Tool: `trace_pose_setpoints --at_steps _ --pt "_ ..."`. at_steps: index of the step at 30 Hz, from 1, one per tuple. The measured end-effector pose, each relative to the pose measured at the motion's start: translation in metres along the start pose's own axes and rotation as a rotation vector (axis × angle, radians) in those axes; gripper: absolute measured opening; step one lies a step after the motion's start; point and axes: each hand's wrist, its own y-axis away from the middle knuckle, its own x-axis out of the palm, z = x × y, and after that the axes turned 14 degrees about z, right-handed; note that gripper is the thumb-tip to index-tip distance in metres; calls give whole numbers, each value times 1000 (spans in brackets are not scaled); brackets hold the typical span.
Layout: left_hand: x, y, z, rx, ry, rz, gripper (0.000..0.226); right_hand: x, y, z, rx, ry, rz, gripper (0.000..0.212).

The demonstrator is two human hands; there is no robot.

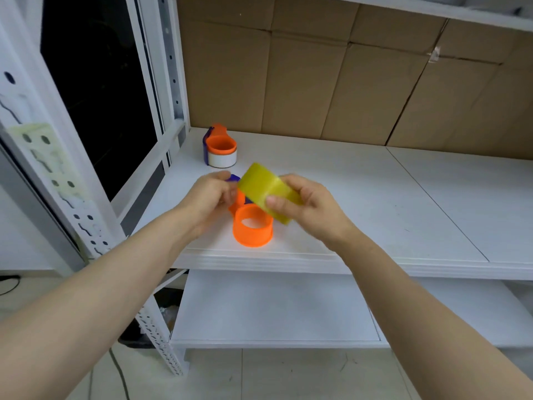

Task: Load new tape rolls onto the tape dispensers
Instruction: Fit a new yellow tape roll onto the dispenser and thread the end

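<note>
Holding the yellow tape roll (266, 187) just above and right of the orange drum (253, 229), the right hand (313, 209) grips it with curled fingers (275, 202). The roll's axis is tilted, while the drum opens upward. The left hand (206, 197) grips the dispenser (234, 178) handle over the shelf (375, 197).

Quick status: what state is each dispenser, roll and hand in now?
Yellow translucent tape roll: tilted, pinched in right hand, off any hub.
Near orange-and-purple plastic dispenser: hub empty, held by left hand.
Far orange-and-purple plastic dispenser: standing on shelf, white tape roll loaded.
</note>
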Motion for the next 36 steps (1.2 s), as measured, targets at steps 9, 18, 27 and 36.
trace_pose_setpoints --at_steps 9,18,27,36 --pt "-5 1 25 -196 -88 -27 42 44 -23 -31 -46 975 48 45" --pt "-10 -11 31 -127 -344 -116 28 52 -21 -69 -104 808 -216 42" --pt "-8 -22 40 -210 -426 -192 30 33 -26 -63 379 635 -52 106" --pt "4 -7 27 -55 62 -160 17 29 -29 -60 319 -519 -304 40"
